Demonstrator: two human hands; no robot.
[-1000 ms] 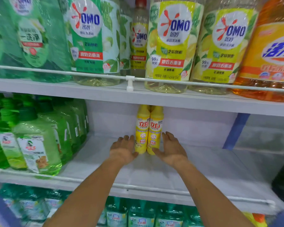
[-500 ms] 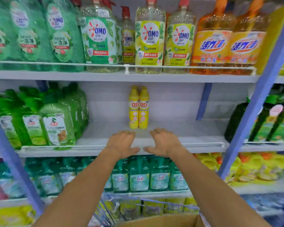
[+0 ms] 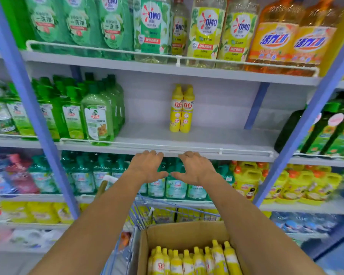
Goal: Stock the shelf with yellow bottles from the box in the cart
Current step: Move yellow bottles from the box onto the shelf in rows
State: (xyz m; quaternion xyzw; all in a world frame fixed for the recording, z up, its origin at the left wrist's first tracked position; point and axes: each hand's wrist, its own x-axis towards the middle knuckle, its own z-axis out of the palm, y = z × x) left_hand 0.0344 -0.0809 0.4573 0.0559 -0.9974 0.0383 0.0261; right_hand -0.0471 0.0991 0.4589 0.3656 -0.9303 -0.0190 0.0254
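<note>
Two yellow bottles (image 3: 181,110) stand upright side by side at the back of the middle shelf (image 3: 207,139). My left hand (image 3: 148,165) and my right hand (image 3: 195,167) hover palm down in front of that shelf's rail, fingers spread, holding nothing. Below them a cardboard box (image 3: 183,233) sits in a blue wire cart (image 3: 139,213). Several yellow bottles (image 3: 193,259) stand packed upright inside the box.
Green pump bottles (image 3: 97,114) fill the left of the middle shelf. Dark green bottles (image 3: 330,128) stand past the blue upright (image 3: 306,124) on the right. Large detergent bottles (image 3: 205,28) line the shelf above; teal bottles (image 3: 175,187) the shelf below.
Both hands let go of the two yellow bottles and drew back out of the shelf toward me. The view pulled back and down, bringing the cart and box into sight.
</note>
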